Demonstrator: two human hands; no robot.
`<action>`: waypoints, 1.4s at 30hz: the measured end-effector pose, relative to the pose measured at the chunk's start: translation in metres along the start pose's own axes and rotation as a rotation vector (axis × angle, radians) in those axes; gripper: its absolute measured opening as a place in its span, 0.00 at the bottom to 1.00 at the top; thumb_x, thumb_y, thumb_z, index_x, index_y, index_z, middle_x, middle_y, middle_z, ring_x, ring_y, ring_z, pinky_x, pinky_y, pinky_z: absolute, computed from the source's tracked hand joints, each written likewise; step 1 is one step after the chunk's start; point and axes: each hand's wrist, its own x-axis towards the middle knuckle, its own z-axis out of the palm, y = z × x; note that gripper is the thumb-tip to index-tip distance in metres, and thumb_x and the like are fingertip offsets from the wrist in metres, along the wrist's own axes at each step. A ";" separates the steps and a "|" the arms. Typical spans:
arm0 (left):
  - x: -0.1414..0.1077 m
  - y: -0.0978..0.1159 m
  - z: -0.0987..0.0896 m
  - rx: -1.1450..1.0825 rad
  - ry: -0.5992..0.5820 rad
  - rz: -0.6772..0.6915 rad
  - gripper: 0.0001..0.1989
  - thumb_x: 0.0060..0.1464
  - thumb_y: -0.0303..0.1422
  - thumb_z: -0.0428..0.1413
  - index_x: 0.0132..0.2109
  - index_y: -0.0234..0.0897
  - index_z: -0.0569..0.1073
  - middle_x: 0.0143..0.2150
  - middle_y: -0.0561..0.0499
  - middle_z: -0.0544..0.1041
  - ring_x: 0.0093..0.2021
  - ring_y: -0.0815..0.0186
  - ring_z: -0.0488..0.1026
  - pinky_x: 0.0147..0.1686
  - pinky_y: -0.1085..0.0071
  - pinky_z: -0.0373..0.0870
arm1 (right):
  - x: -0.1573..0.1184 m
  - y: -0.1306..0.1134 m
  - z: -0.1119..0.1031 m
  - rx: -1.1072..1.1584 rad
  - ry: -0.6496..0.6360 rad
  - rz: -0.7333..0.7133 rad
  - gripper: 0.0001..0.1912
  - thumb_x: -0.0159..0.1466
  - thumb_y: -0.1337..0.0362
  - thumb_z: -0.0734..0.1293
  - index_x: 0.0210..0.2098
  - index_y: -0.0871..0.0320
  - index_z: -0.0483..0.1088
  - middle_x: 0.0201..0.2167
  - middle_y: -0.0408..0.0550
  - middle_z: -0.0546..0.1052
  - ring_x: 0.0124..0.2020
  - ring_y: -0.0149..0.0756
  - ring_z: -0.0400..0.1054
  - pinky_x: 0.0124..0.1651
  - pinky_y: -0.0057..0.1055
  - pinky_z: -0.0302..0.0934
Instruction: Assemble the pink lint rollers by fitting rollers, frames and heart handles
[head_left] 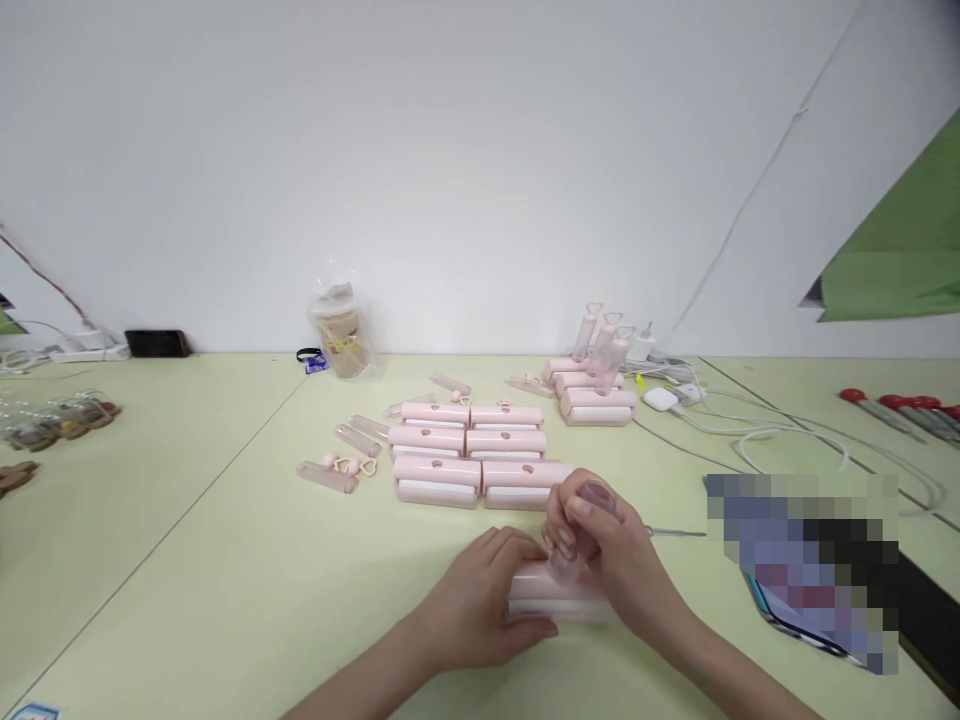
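Observation:
My left hand (491, 600) is closed round the left end of a pink lint roller head (551, 598) with a white roll, low over the front of the table. In my right hand (600, 530) is a translucent pink tube handle (598, 494), its lower end against the top of that head. Fingers hide most of the joint. Just beyond stand several pink roller heads (437, 480) in two columns, each with a hole on top. Loose tube handles (328, 477) and heart-shaped loops (367, 467) lie to their left and behind them.
Lint rollers with upright handles (615, 360) stand at the back right, near white cables (757, 435). A thin metal tool (675, 532) lies beside my right hand. A pixelated phone (810, 590) is at right, a bagged drink cup (345, 335) by the wall.

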 end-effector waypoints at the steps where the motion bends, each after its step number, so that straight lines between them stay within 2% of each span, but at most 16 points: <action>1: 0.000 -0.001 0.001 0.002 0.006 0.004 0.23 0.45 0.31 0.60 0.49 0.36 0.62 0.48 0.45 0.70 0.47 0.59 0.67 0.46 0.63 0.64 | 0.000 0.001 0.001 -0.042 0.043 -0.029 0.12 0.64 0.62 0.60 0.24 0.56 0.60 0.18 0.37 0.63 0.20 0.27 0.58 0.25 0.25 0.54; 5: 0.000 -0.002 0.002 0.009 0.007 0.018 0.24 0.45 0.31 0.60 0.49 0.34 0.62 0.47 0.44 0.71 0.46 0.58 0.67 0.46 0.62 0.64 | -0.004 -0.002 -0.001 -0.140 0.042 -0.150 0.10 0.63 0.63 0.63 0.26 0.56 0.61 0.23 0.38 0.67 0.22 0.28 0.64 0.26 0.27 0.60; 8: 0.000 -0.002 0.001 0.012 0.004 0.029 0.24 0.45 0.30 0.60 0.49 0.35 0.62 0.48 0.44 0.71 0.47 0.58 0.67 0.46 0.63 0.64 | -0.006 -0.004 -0.004 -0.043 0.064 -0.180 0.12 0.63 0.65 0.63 0.24 0.55 0.58 0.26 0.39 0.69 0.23 0.31 0.68 0.22 0.29 0.63; 11: 0.000 -0.001 0.000 0.007 0.008 0.036 0.24 0.45 0.30 0.60 0.49 0.35 0.62 0.48 0.45 0.70 0.47 0.58 0.67 0.46 0.63 0.64 | -0.005 -0.003 -0.002 0.024 0.080 -0.149 0.12 0.64 0.65 0.61 0.25 0.54 0.56 0.20 0.38 0.69 0.20 0.32 0.66 0.19 0.28 0.63; 14: 0.001 0.001 -0.001 0.004 -0.004 0.029 0.22 0.45 0.30 0.60 0.48 0.37 0.62 0.48 0.46 0.70 0.47 0.59 0.67 0.46 0.63 0.64 | -0.004 -0.001 0.002 -0.054 0.090 -0.164 0.12 0.65 0.64 0.62 0.25 0.54 0.57 0.15 0.35 0.65 0.17 0.29 0.63 0.20 0.26 0.60; 17: 0.001 0.002 -0.002 0.015 -0.018 0.000 0.20 0.44 0.29 0.59 0.45 0.38 0.63 0.45 0.47 0.71 0.45 0.59 0.67 0.45 0.64 0.64 | -0.005 0.001 0.004 -0.168 0.034 -0.163 0.09 0.63 0.59 0.63 0.28 0.54 0.61 0.19 0.36 0.64 0.19 0.27 0.60 0.23 0.25 0.58; 21: 0.002 0.001 -0.001 0.047 -0.025 -0.011 0.20 0.44 0.30 0.59 0.45 0.39 0.63 0.45 0.47 0.70 0.45 0.59 0.67 0.44 0.64 0.65 | -0.008 -0.002 0.000 -0.218 -0.098 -0.136 0.13 0.63 0.52 0.61 0.30 0.54 0.63 0.26 0.40 0.63 0.25 0.30 0.60 0.28 0.29 0.57; 24: 0.002 0.000 0.000 0.059 -0.027 -0.004 0.20 0.44 0.31 0.59 0.46 0.38 0.62 0.45 0.47 0.70 0.44 0.58 0.67 0.43 0.64 0.65 | -0.010 -0.007 -0.002 -0.330 -0.125 -0.112 0.11 0.66 0.55 0.58 0.30 0.53 0.62 0.27 0.41 0.62 0.28 0.32 0.60 0.32 0.30 0.57; 26: 0.002 -0.001 0.000 0.058 -0.027 0.001 0.20 0.45 0.31 0.58 0.46 0.38 0.63 0.43 0.47 0.70 0.44 0.58 0.67 0.42 0.63 0.66 | -0.010 -0.010 -0.002 -0.401 -0.138 -0.109 0.10 0.65 0.57 0.59 0.30 0.54 0.62 0.29 0.41 0.63 0.28 0.32 0.61 0.31 0.29 0.57; 29: 0.002 -0.002 0.000 0.055 -0.022 0.024 0.23 0.45 0.32 0.58 0.49 0.37 0.61 0.45 0.45 0.70 0.45 0.57 0.67 0.44 0.62 0.65 | -0.005 -0.007 0.001 -0.300 -0.167 -0.112 0.14 0.63 0.56 0.62 0.25 0.55 0.58 0.31 0.44 0.67 0.29 0.33 0.64 0.31 0.31 0.59; 31: 0.001 -0.001 0.000 0.035 -0.016 0.023 0.22 0.45 0.31 0.58 0.48 0.38 0.62 0.45 0.46 0.70 0.46 0.57 0.67 0.44 0.61 0.65 | 0.000 0.000 0.004 -0.190 -0.153 -0.117 0.16 0.62 0.55 0.62 0.24 0.55 0.55 0.24 0.42 0.68 0.22 0.31 0.63 0.26 0.29 0.59; 34: 0.001 0.000 0.000 -0.018 -0.007 -0.011 0.18 0.45 0.31 0.59 0.44 0.39 0.64 0.44 0.47 0.71 0.45 0.58 0.67 0.44 0.62 0.65 | 0.003 0.012 0.007 -0.158 -0.076 -0.126 0.15 0.62 0.55 0.61 0.23 0.54 0.56 0.11 0.32 0.58 0.11 0.24 0.48 0.15 0.23 0.47; 36: 0.000 0.000 0.001 -0.045 -0.004 -0.033 0.20 0.44 0.30 0.59 0.45 0.39 0.64 0.46 0.47 0.70 0.46 0.58 0.67 0.46 0.62 0.65 | 0.002 0.017 0.009 -0.162 -0.027 -0.130 0.15 0.63 0.55 0.60 0.23 0.54 0.56 0.10 0.31 0.55 0.10 0.23 0.45 0.14 0.22 0.43; 42: -0.002 -0.002 0.001 -0.067 0.014 -0.052 0.25 0.44 0.31 0.59 0.50 0.39 0.61 0.48 0.47 0.69 0.48 0.59 0.67 0.46 0.63 0.65 | -0.005 0.021 0.009 -0.223 0.070 -0.129 0.14 0.62 0.58 0.61 0.23 0.54 0.56 0.13 0.33 0.58 0.14 0.26 0.50 0.17 0.24 0.48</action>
